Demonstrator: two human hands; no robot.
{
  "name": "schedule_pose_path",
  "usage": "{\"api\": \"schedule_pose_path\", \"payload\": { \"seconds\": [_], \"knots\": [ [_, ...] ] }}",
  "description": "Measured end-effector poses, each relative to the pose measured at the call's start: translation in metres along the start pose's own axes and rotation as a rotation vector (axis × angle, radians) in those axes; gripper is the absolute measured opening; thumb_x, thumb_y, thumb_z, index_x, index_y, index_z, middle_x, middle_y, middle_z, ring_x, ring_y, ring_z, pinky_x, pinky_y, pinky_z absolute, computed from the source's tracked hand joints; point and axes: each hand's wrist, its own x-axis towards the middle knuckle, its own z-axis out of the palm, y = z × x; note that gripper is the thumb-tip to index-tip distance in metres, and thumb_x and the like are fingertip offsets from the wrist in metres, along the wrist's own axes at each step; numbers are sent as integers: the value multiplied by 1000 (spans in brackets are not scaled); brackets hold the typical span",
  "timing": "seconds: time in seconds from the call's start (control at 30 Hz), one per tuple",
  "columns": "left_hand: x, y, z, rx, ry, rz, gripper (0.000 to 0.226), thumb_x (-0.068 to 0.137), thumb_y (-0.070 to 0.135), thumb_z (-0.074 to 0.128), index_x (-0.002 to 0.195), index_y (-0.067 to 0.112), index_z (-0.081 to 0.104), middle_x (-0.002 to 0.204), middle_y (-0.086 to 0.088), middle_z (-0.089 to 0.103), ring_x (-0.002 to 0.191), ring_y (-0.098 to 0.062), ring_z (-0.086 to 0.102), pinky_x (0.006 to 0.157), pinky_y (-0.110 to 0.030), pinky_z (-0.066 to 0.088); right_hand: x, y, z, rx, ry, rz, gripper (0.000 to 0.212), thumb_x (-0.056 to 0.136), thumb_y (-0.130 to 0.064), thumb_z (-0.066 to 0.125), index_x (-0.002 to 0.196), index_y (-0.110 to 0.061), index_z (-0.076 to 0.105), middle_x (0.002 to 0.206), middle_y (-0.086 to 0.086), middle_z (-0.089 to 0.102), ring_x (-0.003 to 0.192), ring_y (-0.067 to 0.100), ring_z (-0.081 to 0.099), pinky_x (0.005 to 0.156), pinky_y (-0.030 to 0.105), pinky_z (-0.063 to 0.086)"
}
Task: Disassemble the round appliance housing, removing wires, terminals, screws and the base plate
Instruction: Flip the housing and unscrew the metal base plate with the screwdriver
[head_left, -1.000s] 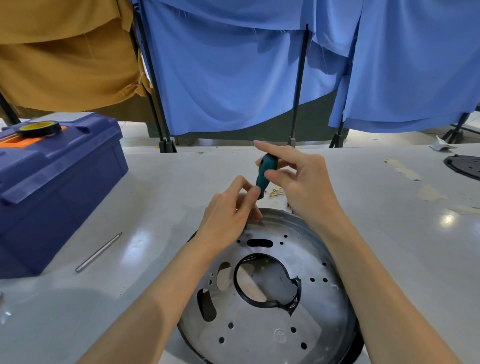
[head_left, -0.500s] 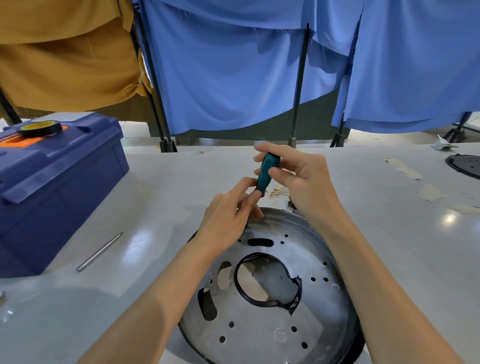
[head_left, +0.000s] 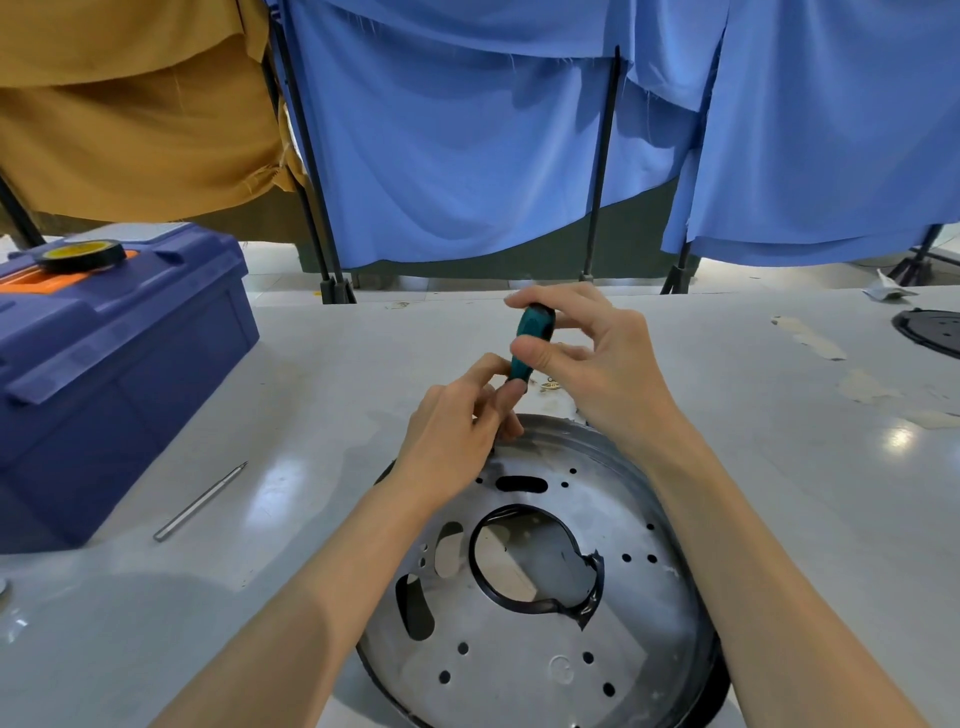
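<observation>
With my right hand (head_left: 602, 374) gripping the screwdriver (head_left: 530, 338) and my left hand (head_left: 457, 421) pinching its lower end, I work the far rim of the housing (head_left: 649, 597) on the table (head_left: 311, 389); no wires show, and screws and plate seem left.

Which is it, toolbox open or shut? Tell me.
Shut: the lid of the blue toolbox sits flat down on its body, with a roll of tape resting on top.

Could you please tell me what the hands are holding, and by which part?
The right hand pinches the screwdriver by its teal handle; the left hand pinches it at the handle's lower end.
</observation>
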Motion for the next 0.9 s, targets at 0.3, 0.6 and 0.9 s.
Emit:
{"api": "schedule_pose_path", "payload": {
  "seconds": [0.3,0.6,0.9],
  "knots": [
    [-1,0,0,0,37,3,19,100,39,40,104,30,56,76,6,72,78,-17,69,76,-48,54,0,-1,-3,42,-21,-8,43,90,15,49,117,-14,66,107,2,69,94,10,69,86,21,54],
    [-1,4,2,-94,16,-27,17,94,39,54,99,25,49,73,3,72,70,-13,69,75,-46,56,0,0,-2,1,22,-10,42,88,3,61,117,-26,65,100,-4,67,93,5,63,83,16,52],
    [-1,5,1,-52,-17,-5,24,98,40,42,112,23,51,73,3,71,73,-20,68,76,-49,54,0,-1,1,-18,28,-16,30,84,-15,72,109,-31,68,106,0,61,88,2,57,80,16,51]
  ]
}}
